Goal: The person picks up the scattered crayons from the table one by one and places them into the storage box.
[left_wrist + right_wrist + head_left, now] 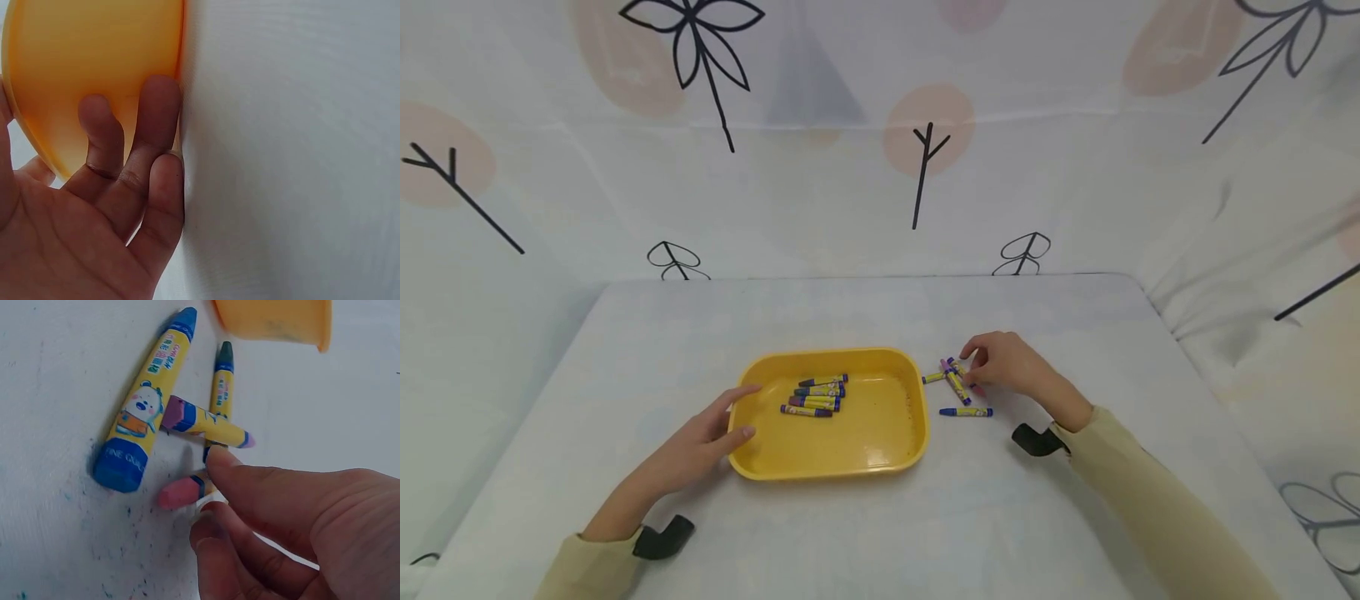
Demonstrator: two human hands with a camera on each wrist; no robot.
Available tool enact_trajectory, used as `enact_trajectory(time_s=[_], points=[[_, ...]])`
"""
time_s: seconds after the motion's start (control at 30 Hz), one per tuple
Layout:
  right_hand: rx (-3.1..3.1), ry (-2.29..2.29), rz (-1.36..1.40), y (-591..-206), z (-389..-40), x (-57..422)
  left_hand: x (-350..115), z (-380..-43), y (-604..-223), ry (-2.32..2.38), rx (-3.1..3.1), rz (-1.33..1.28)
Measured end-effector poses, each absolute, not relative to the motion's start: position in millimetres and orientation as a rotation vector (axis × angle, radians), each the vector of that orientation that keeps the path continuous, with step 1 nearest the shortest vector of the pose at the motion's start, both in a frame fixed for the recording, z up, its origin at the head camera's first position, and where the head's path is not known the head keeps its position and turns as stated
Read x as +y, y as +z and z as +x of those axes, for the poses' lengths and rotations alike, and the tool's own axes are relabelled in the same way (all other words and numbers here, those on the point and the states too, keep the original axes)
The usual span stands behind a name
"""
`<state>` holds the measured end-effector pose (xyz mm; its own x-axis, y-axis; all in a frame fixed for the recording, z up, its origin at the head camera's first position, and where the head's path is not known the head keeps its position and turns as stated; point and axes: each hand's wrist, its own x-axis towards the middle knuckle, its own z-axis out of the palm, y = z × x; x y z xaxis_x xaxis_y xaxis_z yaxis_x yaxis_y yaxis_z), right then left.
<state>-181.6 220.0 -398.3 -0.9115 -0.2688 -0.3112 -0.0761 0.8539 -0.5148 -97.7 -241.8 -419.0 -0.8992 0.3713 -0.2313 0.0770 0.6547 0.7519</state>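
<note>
A yellow tray [842, 476] sits on the table with several crayons [816, 402] side by side in it. My left hand [700, 446] grips its left end, thumb and index finger over the rim. In the left wrist view, other fingers [159, 112] lie against the tray's outer wall. Right of the tray, my right hand [1009, 362] is over a small heap of crayons. Its thumb and fingers are around a pink crayon [181, 492], with a gap between the fingertips. A purple crayon [209, 425] lies across a dark green crayon [222, 387] beside the thumb.
A blue crayon [966, 412] lies apart, nearer me than the heap. The table [940, 533] has a white cover with small coloured specks close to the crayons. A patterned cloth [850, 192] hangs behind the table's far edge. Black bands [664, 537] are at both wrists.
</note>
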Motion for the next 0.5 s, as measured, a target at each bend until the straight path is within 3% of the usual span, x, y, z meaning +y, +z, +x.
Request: enact_trajectory(time_s=[0.5], points=[[2.604,-0.726,-0.268,-394.3,-185.8,222.7,-241.1,-97.5,-418.1,1.13,2.498,0.345]])
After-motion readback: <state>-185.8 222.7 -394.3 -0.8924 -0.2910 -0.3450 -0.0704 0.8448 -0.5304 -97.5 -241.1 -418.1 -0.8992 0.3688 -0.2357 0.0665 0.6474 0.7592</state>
